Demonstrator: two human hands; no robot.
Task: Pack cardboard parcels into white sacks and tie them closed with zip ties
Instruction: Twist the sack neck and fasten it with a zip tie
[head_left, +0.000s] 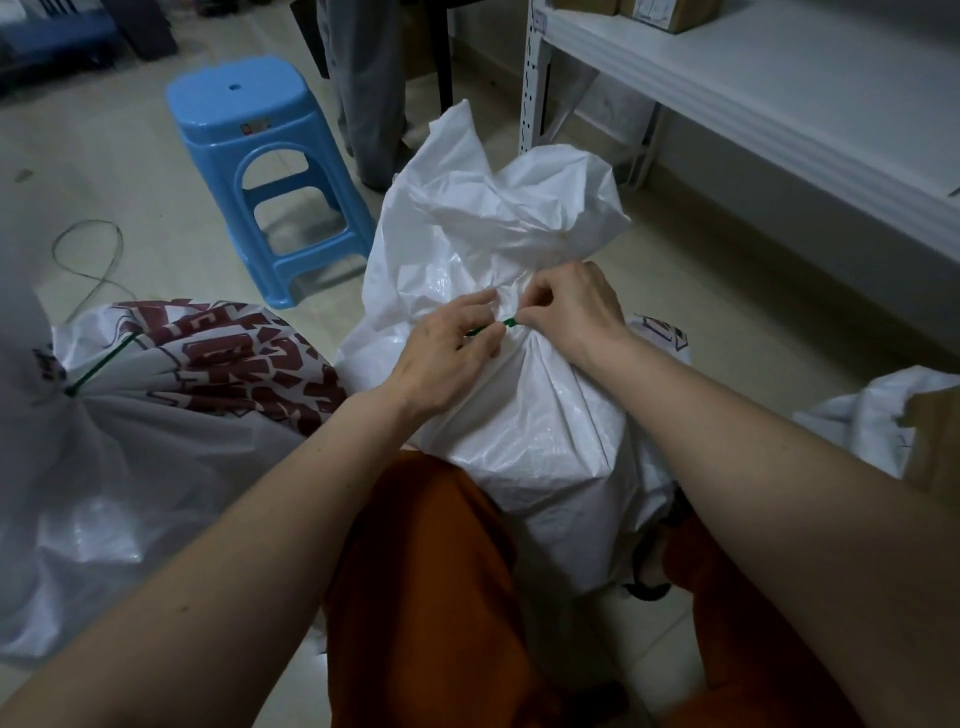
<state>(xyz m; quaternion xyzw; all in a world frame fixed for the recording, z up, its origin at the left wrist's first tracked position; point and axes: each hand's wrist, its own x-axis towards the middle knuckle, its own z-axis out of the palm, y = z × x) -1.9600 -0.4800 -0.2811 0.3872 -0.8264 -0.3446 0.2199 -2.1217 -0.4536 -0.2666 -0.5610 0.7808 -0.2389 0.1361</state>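
Sacks first: our crinkled woven white sack (524, 415) bulges boxily at centre, its neck gathered. At 9 o'clock lies a printed sack (171, 395), already tied. Our left hand (447, 353) and right hand (571, 312) pinch the thin green zip tie (491, 328) around that neck.

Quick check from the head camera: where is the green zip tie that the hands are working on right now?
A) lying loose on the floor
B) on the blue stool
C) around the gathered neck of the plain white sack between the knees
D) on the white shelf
C: the green zip tie runs across the bunched neck of the white sack, pinched between the left hand and right hand.
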